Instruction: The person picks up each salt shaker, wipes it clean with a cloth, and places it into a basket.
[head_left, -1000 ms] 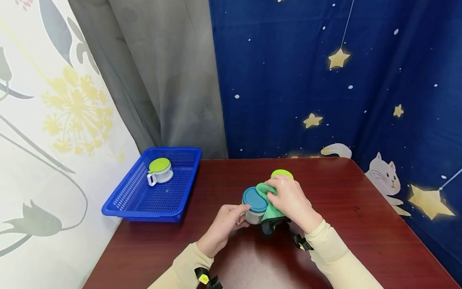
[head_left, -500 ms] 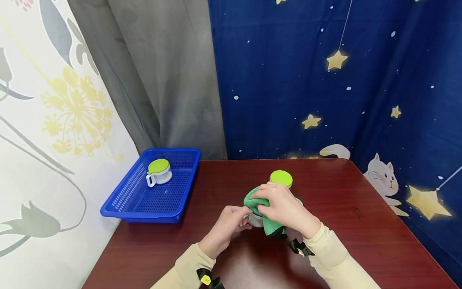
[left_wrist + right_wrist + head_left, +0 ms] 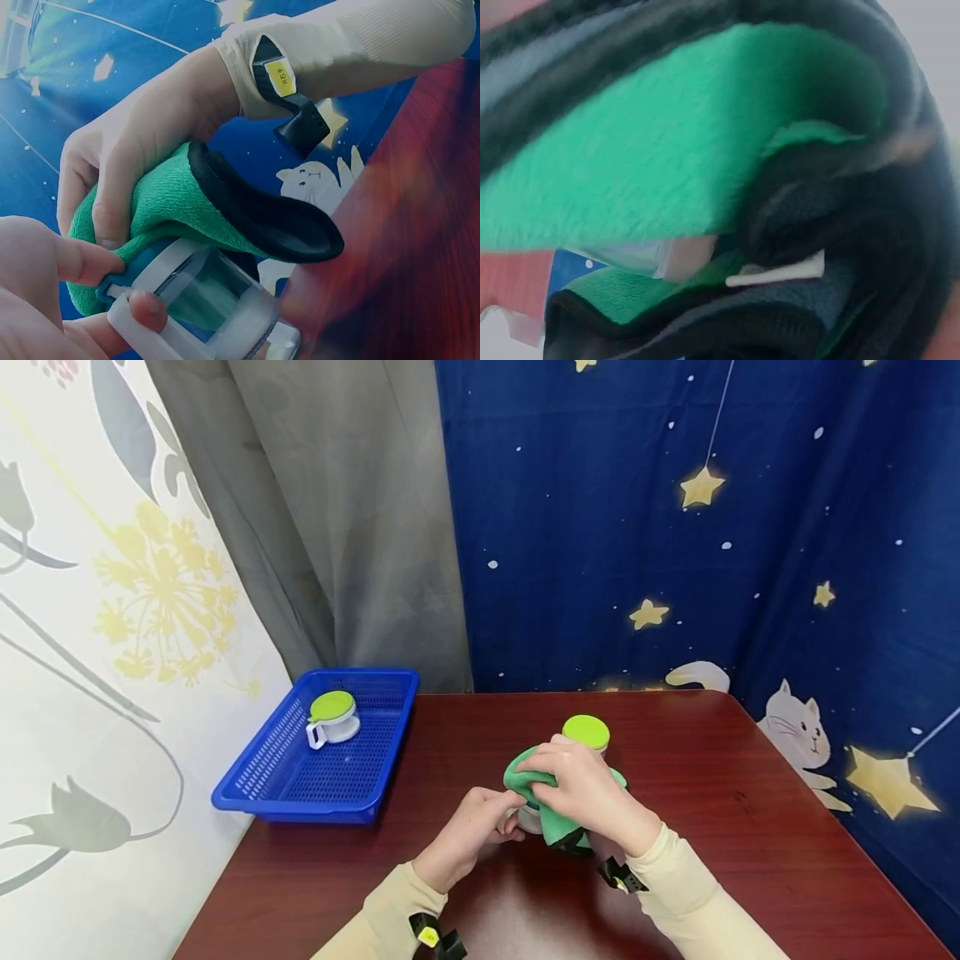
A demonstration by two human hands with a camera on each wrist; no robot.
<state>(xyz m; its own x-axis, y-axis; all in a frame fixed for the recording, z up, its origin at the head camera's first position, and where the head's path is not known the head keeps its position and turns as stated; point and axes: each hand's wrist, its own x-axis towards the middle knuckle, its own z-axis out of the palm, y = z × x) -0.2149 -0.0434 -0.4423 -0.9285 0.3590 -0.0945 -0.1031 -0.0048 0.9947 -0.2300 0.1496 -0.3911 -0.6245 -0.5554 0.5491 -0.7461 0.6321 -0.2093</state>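
Note:
My left hand (image 3: 467, 835) holds a clear seasoning jar (image 3: 225, 300) by its white handle (image 3: 146, 326), its thumb against the blue lid (image 3: 154, 259). A green cloth (image 3: 561, 827) with a dark edge is draped over that lid, covering most of it. With curled fingers my right hand (image 3: 588, 789) grips the cloth from above. The left wrist view has the jar tilted, the cloth wrapped along its top. Folds of the cloth (image 3: 630, 142) fill most of the right wrist view and hide much of the jar.
Just behind the right hand stands another jar with a lime-green lid (image 3: 586, 730). At the left, a blue plastic basket (image 3: 300, 810) holds a similar green-lidded jar (image 3: 333, 717) with a white handle. The dark red table (image 3: 712, 810) ends at curtains behind.
My right hand has carried the cloth leftward from the jar's side onto its blue lid, exposing more of the green-lidded jar behind. The left hand keeps its hold on the jar.

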